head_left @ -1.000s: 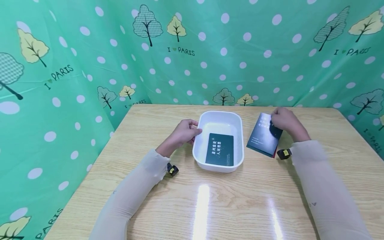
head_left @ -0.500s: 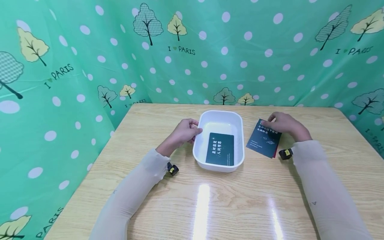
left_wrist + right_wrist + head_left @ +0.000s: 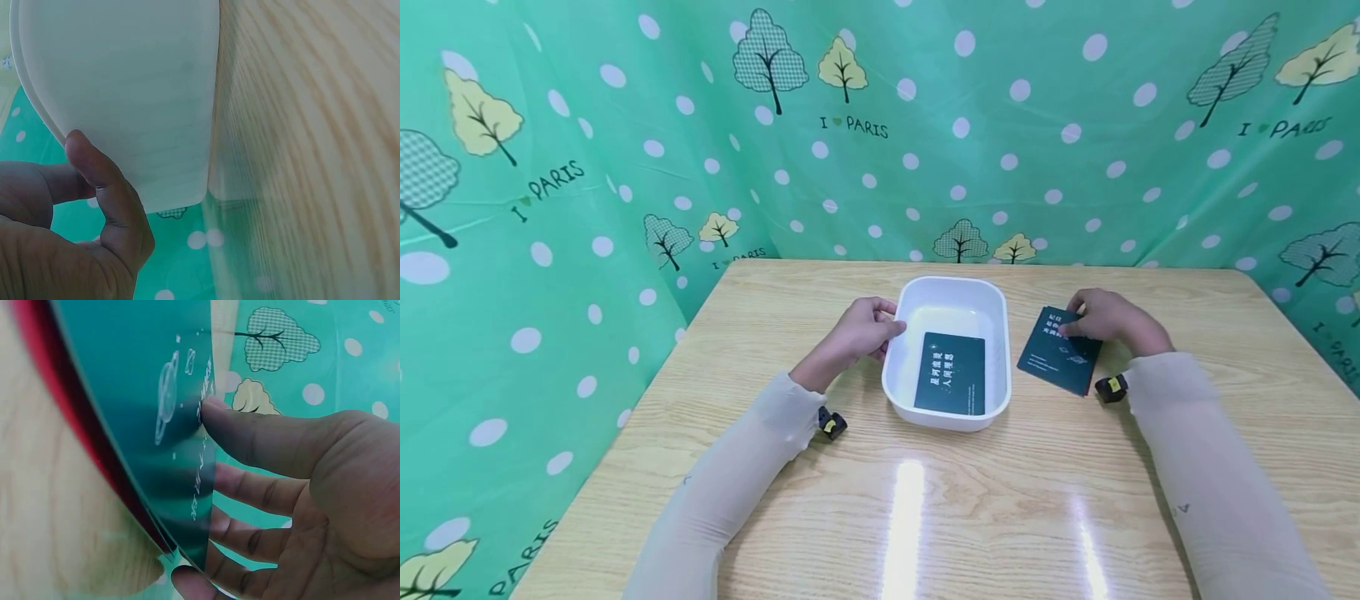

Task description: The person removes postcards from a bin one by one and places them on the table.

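Observation:
A white plastic basin [image 3: 951, 423] stands on the table, with a dark green printed card [image 3: 951, 375] lying inside it. My left hand [image 3: 861, 329] grips the basin's left rim, thumb over the edge; the left wrist view shows fingers against the outer wall [image 3: 144, 106]. Right of the basin is a small stack of dark green cards [image 3: 1052, 358] with white lettering and planet drawings. My right hand [image 3: 1108, 317] pinches the stack's far right part, thumb on top. In the right wrist view, a red layer [image 3: 75, 412] shows beneath the top green card [image 3: 137, 381].
A light wooden table [image 3: 1000, 517] carries everything, with glare streaks near its front. A green dotted curtain [image 3: 880, 167] with tree prints hangs behind and along the left. Black wrist cameras [image 3: 832, 423] sit under both sleeves.
My right hand has turned from a knuckles-up hold to thumb on top of the cards. The stack has lost its glare, and less red shows at its edge. Left hand and basin stay put.

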Tool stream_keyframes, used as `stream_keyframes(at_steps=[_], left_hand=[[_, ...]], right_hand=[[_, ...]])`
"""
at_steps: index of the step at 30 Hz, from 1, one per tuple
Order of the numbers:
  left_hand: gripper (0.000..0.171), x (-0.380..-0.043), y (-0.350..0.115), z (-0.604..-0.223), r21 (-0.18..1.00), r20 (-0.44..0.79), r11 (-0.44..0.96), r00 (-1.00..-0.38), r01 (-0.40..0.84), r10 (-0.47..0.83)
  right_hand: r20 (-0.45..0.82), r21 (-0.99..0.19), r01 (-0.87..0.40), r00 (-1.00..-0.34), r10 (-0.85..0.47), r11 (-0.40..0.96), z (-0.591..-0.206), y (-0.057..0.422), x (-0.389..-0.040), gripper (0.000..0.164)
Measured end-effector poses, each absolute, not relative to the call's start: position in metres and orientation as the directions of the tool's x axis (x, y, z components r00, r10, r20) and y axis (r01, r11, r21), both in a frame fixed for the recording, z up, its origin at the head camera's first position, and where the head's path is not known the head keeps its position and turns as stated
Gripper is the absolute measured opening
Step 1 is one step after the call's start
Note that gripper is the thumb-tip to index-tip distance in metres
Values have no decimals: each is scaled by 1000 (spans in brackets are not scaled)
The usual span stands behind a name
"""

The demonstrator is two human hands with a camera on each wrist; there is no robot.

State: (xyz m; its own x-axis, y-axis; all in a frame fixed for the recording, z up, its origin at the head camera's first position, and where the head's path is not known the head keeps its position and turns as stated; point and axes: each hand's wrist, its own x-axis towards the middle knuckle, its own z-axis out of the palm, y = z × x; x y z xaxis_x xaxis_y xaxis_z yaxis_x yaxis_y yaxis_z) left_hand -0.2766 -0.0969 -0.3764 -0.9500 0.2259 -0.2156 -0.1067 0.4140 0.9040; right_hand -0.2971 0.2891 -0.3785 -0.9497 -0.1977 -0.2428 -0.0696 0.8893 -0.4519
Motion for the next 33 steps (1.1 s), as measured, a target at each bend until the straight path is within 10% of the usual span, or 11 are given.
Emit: stream_keyframes(at_steps=[33], left_hand=[[30,-276,-97,-376,911,-211,398,-950,-106,230]], right_hand=[[-195,-361,-92,-966,-172,928,-376,276,-296,44]])
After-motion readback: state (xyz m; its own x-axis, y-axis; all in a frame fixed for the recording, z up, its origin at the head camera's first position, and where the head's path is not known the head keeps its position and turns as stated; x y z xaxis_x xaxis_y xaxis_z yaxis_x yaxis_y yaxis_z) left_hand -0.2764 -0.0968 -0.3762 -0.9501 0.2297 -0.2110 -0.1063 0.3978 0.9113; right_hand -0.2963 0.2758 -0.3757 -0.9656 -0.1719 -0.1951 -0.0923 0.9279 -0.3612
